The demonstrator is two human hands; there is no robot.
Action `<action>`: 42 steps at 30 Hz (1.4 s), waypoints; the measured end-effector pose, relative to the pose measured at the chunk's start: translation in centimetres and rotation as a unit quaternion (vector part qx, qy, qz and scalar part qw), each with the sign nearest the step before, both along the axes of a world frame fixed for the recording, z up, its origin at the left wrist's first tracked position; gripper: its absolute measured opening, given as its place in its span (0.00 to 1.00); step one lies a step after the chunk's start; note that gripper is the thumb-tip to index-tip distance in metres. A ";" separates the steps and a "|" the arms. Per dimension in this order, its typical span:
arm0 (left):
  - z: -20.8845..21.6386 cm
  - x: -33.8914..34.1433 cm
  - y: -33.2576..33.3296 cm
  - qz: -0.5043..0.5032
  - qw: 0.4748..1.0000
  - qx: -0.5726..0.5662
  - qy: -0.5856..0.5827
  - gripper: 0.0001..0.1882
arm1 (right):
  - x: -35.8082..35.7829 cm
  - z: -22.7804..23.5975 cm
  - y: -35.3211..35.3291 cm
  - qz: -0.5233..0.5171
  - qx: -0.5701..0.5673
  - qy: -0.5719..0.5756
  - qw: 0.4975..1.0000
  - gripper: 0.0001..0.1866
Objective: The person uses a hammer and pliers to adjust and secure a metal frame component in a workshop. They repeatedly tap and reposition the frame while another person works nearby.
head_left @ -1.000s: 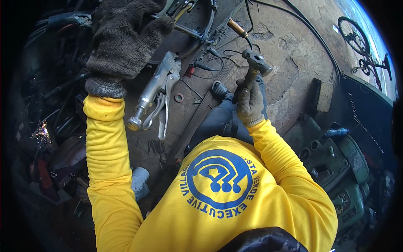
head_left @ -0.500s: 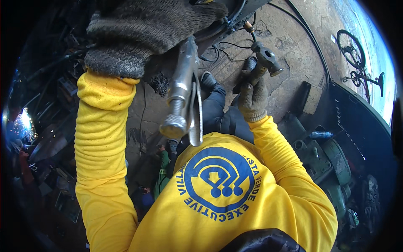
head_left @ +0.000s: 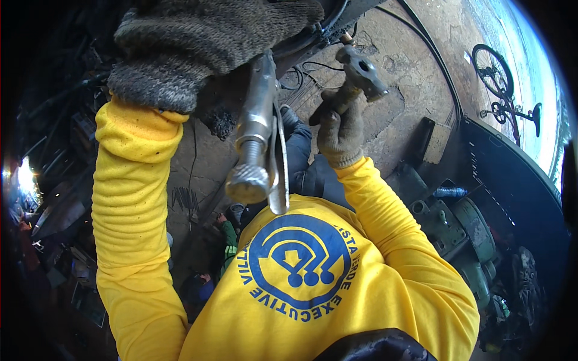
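My left hand (head_left: 205, 48), in a thick grey knitted glove, was clenched around the handles of a pair of steel locking pliers (head_left: 260, 138), raised close to the camera so that the knurled adjusting screw (head_left: 247, 182) and the release lever pointed back toward my chest; the jaws were hidden above my glove, and I could not tell what, if anything, they gripped. My right hand (head_left: 340, 129), in a worn olive glove, was closed tight on the wooden shaft of a hammer (head_left: 359, 71), its dark metal head up over the stained concrete floor (head_left: 415, 90). I judged the pliers heavy, rigid and slick at the plated parts, best gripped around both handles, and the hammer top-heavy, best held low on the shaft. A bicycle (head_left: 503, 84) stood outside, and green machinery (head_left: 463, 231) sat at my right.
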State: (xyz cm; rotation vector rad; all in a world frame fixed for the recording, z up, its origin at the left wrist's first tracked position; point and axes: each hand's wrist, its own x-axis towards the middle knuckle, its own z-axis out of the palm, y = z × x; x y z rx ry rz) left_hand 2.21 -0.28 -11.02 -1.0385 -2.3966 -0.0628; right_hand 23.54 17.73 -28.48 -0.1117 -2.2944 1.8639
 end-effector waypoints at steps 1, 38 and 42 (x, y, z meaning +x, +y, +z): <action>0.6 0.1 0.1 0.007 1.000 -0.026 -0.006 0.34 | -0.4 -0.1 -0.2 -0.002 -0.004 0.001 1.000 0.28; 0.9 1.0 1.2 0.058 0.994 -0.091 0.018 0.42 | -3.0 0.1 -2.3 -0.021 -0.119 0.075 0.990 0.31; -0.7 -0.3 0.2 0.059 0.992 -0.085 0.066 0.43 | -3.0 -1.1 -1.4 -0.005 -0.157 -0.024 0.987 0.20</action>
